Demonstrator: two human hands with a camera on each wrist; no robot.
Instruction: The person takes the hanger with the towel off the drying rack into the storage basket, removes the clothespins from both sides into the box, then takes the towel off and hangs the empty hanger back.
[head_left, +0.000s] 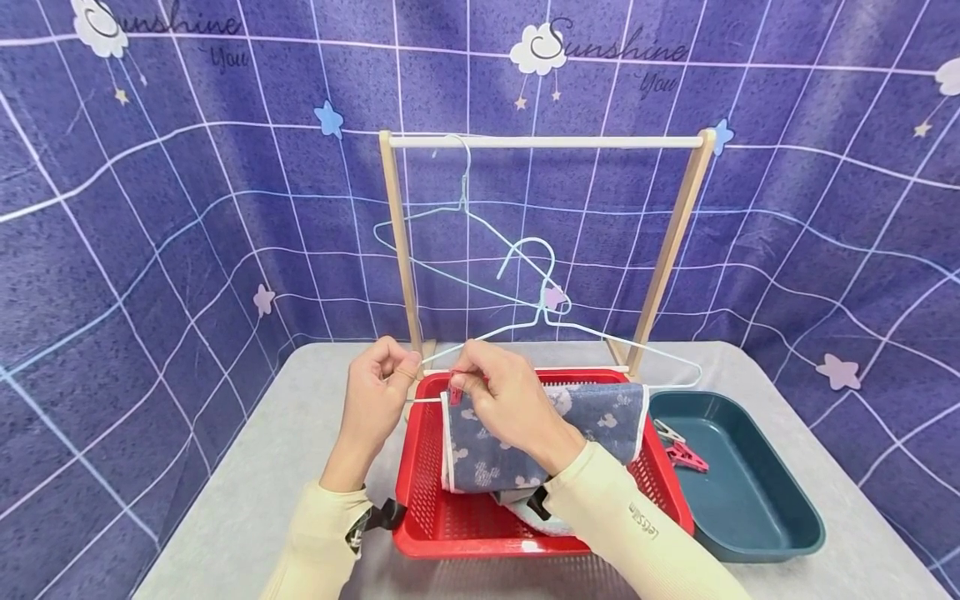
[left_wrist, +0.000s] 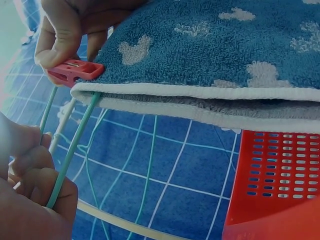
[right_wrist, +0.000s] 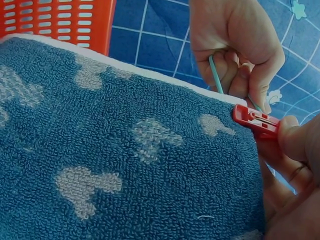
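A blue towel [head_left: 600,417] with pale mouse-head shapes and white edging hangs folded over the lower bar of a light green hanger [head_left: 660,354]. My left hand [head_left: 377,396] grips the hanger's left end, fingers curled round the wire [left_wrist: 75,145]. With thumb and fingers, my right hand [head_left: 510,404] pinches a red clothespin [right_wrist: 257,120] at the towel's upper left corner. In the left wrist view the clothespin's nose sits over the towel's edge, right by the hanger wire.
Under the towel stands a red perforated basket [head_left: 450,546] with more cloth inside. A dark teal tub [head_left: 772,500] at the right holds clothespins [head_left: 686,457]. Behind, a wooden-legged rack [head_left: 675,242] carries another hanger [head_left: 465,208] on its white rail [head_left: 570,142].
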